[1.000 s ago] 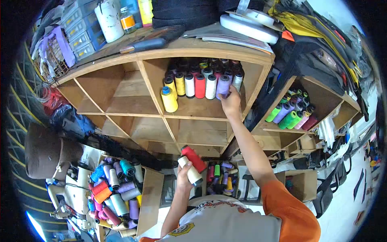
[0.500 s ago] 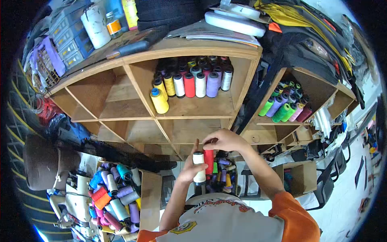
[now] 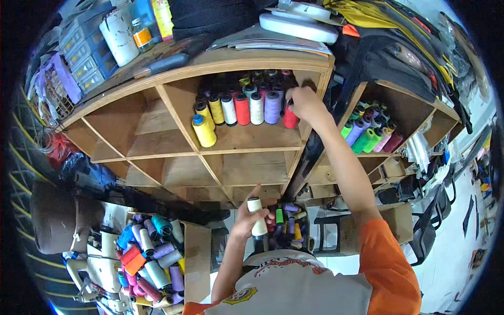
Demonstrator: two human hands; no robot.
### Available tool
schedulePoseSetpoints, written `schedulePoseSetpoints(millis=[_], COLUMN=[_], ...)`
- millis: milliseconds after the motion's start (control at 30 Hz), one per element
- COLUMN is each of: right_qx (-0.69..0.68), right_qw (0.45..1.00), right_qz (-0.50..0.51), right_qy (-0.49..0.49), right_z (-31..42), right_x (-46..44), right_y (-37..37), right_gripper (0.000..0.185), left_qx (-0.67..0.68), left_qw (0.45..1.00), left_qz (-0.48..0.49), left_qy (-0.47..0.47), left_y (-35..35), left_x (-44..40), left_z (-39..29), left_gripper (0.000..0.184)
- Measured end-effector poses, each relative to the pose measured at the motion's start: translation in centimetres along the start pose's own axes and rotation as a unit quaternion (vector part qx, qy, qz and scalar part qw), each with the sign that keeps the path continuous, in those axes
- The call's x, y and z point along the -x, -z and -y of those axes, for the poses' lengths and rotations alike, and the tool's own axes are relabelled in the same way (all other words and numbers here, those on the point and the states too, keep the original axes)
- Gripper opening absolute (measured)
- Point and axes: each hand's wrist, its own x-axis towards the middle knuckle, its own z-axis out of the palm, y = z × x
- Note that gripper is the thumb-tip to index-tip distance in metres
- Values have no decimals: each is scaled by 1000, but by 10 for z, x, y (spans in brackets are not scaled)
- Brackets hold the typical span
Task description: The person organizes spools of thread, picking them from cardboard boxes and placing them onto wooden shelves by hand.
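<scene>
My right hand (image 3: 308, 105) is closed around the upper part of a red thread spool (image 3: 290, 118) inside the upper shelf compartment, at the right end of the front row. Standing beside it are a purple thread spool (image 3: 272, 108), a white thread spool (image 3: 256, 109) and another red spool (image 3: 241, 109). A yellow spool (image 3: 203, 132) with a blue top is at the row's left end. Lower down, in front of my chest, my left hand (image 3: 243, 220) grips a cream thread spool (image 3: 258, 216) with a black top. My right fingertips are partly hidden.
Wooden dividers (image 3: 178, 118) split the shelf (image 3: 252, 150) into compartments. More spools (image 3: 370, 137) fill a compartment at right. A box of mixed spools (image 3: 197, 257) is at lower left, and further spools (image 3: 291, 226) lie below my hands. Black chairs (image 3: 422, 239) stand at right.
My right hand has moved up and right from beside my left hand, carrying the red spool into the shelf compartment. My left hand still holds the cream spool in nearly the same place.
</scene>
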Motion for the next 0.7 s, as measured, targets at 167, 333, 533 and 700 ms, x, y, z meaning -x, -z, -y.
schedulePoseSetpoints(millis=[167, 333, 533, 700], right_qx=[0, 19, 43, -64], right_qw=[998, 999, 999, 994], right_qz=[-62, -40, -17, -59], right_qy=[4, 12, 19, 71], right_z=[-30, -30, -24, -8], right_x=[-51, -62, -56, -14], right_y=[-53, -54, -46, -24], right_gripper=[20, 17, 21, 24], left_qx=[12, 0, -28, -166], left_qw=[999, 999, 999, 985], left_qz=[-31, -48, -35, -29], left_qy=[2, -1, 1, -29], left_y=[-8, -1, -5, -22], left_x=[7, 9, 12, 0], left_z=[3, 6, 0, -20], left_gripper=[85, 87, 89, 96])
